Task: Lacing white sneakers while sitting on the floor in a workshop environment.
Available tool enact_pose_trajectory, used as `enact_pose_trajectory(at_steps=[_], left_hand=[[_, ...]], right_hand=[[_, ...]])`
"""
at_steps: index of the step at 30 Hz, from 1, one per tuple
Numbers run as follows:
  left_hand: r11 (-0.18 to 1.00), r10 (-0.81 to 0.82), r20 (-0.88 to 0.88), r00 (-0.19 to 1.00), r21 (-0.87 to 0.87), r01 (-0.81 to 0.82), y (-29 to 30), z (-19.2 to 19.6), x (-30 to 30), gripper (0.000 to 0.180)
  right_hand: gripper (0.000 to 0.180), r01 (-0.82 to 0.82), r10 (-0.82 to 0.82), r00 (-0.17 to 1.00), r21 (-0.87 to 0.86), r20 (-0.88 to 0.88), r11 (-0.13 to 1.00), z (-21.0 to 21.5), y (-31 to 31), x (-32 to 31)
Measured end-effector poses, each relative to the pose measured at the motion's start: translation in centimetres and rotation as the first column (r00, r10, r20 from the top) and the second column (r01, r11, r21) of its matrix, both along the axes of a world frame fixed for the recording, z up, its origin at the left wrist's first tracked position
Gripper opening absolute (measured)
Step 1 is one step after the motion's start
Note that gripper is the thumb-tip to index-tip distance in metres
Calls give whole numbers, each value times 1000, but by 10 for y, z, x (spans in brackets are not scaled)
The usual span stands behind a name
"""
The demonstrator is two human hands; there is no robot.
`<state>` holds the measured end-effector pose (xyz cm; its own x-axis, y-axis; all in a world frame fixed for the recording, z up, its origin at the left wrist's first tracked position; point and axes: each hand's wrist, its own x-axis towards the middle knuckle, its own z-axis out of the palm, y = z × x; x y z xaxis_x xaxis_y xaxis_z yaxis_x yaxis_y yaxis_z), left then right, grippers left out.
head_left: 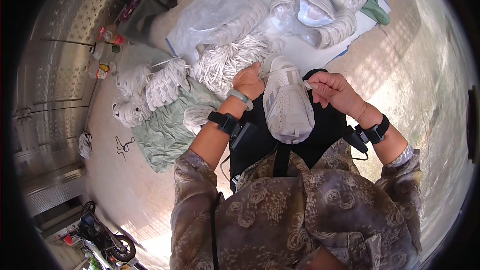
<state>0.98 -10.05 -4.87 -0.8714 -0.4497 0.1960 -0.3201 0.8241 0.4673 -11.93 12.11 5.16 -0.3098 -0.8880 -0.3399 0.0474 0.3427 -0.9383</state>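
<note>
A person looks down at a pale grey-white knit shoe upper (286, 104) resting on their lap, over a black apron (325, 130). It has a mesh texture, a rounded closed end nearest the body, and an open end with white laces farther away. Its long axis runs almost straight away from the person, tilted slightly leftward at the far end. The left hand (248, 82), wearing a pale green bangle (240, 98) and a black wrist strap (226, 121), has its grip clamped on the far left edge of the upper. The right hand (334, 90), also strapped at the wrist, pinches a white lace end (311, 86) between thumb and fingertips just beside the upper's right side. To the left, on a concrete floor (120, 185), bundles of white uppers (150, 87) lie on a green cloth (162, 137) beside a metal door (55, 75), bottles and a parked motorbike (102, 237). Ahead, loose white laces (230, 57) and bagged bundles (320, 10) sit on a white sheet (310, 52). Sunlit ground lies to the right.
</note>
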Motion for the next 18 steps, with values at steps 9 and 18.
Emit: enact_pose_trajectory(at_steps=[9,18], left_hand=[[777,-75,400,913,597,-198,-33,-16,-23,23],[983,-102,169,980,171,73,-4,-11,-22,11]], right_hand=[[16,222,-172,949,-170,263,960,-8,3,-11],[18,299,-256,882,-50,396,953,-25,24,-28]])
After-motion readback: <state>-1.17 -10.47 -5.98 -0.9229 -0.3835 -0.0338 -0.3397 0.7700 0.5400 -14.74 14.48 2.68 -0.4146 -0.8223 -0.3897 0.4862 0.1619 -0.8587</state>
